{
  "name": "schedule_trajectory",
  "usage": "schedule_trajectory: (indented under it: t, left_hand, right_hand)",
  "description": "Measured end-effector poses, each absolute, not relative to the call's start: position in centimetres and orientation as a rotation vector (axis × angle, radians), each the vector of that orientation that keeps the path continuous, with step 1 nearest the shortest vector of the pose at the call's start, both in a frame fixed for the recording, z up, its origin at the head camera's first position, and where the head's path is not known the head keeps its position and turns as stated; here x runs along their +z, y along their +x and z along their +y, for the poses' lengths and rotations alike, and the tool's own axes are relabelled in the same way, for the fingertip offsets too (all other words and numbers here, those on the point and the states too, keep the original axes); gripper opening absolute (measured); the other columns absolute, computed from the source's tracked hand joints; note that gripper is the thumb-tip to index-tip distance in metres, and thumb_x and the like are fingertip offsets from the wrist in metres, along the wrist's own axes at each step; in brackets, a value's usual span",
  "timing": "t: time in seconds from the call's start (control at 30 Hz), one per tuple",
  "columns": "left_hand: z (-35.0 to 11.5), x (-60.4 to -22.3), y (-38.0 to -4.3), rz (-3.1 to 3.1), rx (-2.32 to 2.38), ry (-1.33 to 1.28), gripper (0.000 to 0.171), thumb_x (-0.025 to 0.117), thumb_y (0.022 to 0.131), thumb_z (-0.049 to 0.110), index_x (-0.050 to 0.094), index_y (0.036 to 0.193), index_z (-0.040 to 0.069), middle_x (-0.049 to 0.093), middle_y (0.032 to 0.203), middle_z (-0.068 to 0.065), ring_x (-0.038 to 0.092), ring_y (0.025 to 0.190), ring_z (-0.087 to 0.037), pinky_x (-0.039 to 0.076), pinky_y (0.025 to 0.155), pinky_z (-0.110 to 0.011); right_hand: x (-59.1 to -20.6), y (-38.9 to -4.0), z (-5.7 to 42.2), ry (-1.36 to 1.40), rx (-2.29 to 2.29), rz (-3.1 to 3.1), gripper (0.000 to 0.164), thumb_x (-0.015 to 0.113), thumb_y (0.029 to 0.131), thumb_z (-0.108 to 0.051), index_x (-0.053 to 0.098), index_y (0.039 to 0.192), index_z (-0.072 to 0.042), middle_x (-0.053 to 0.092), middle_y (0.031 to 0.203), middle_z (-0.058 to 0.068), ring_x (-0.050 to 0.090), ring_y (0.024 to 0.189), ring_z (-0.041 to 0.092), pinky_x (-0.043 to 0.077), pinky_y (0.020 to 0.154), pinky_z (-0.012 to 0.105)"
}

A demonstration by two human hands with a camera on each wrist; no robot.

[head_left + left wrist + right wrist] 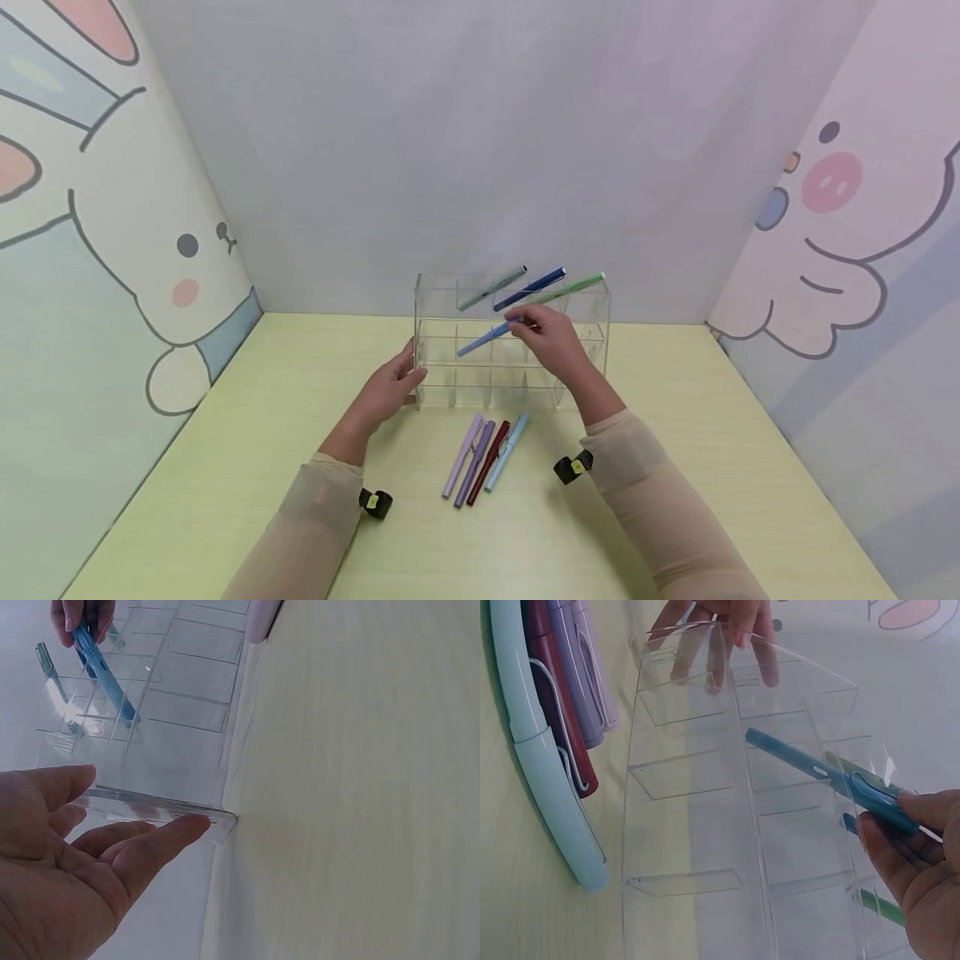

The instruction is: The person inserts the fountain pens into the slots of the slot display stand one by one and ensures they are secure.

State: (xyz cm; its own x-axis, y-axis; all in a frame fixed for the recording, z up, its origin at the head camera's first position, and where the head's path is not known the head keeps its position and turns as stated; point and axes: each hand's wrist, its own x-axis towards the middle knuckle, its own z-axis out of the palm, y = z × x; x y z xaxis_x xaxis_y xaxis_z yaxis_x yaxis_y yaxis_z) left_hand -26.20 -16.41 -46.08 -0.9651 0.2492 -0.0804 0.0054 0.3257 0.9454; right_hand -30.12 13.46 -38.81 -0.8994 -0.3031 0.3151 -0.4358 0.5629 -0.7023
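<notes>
My right hand [551, 337] pinches a blue pen [486, 339] near its clip end, between thumb and fingers. The pen slants down to the left, overlapping the middle tier of a clear acrylic pen rack [510, 365] in the head view. My left hand [386, 390] touches the rack's left side panel, its fingers fairly straight and spread. In the top tier lean a grey-green pen [492, 288], a dark blue pen [529, 289] and a green pen [573, 287].
On the table in front of the rack lie a lilac pen [462, 457], a purple pen [474, 465], a dark red pen [488, 463] and a light blue pen [506, 452], side by side. A pale wall [480, 150] stands behind the rack, with cartoon-printed walls at both sides.
</notes>
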Motion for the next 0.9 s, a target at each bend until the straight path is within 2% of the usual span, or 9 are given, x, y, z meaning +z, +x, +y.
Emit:
schedule_trajectory:
  t: [0.37, 0.67, 0.9]
  left_hand:
    - [-16.4, -46.3, -26.4, 2.379, 1.705, 0.231, 0.064, 0.047, 0.105, 0.03, 0.01, 0.157, 0.039, 0.025, 0.162, -0.009, 0.04, 0.14, -0.033, 0.052, 0.097, -0.049]
    - [-16.5, -46.5, -26.3, 2.376, 1.694, 0.234, 0.066, 0.049, 0.104, 0.038, 0.009, 0.156, 0.041, 0.025, 0.162, -0.008, 0.041, 0.14, -0.032, 0.053, 0.097, -0.047]
    - [-16.6, -46.1, -26.1, 2.374, 1.704, 0.251, 0.068, 0.049, 0.102, 0.043, 0.01, 0.157, 0.039, 0.026, 0.161, -0.01, 0.041, 0.139, -0.035, 0.054, 0.097, -0.047]
  right_hand:
    - [-38.8, -30.0, 13.5, 0.643, 1.26, -2.631, 0.023, 0.062, 0.098, -0.027, 0.068, 0.117, -0.015, 0.067, 0.101, 0.003, 0.066, 0.091, 0.019, 0.057, 0.081, 0.039]
    - [-38.9, -29.6, 15.0, 0.654, 1.314, -2.585, 0.042, 0.062, 0.097, -0.033, 0.056, 0.136, -0.016, 0.065, 0.123, 0.005, 0.064, 0.109, 0.021, 0.055, 0.095, 0.041]
    - [-38.3, -28.0, 17.8, 0.582, 1.302, -2.559, 0.045, 0.062, 0.097, -0.038, 0.056, 0.135, -0.015, 0.065, 0.124, 0.007, 0.064, 0.11, 0.021, 0.054, 0.097, 0.044]
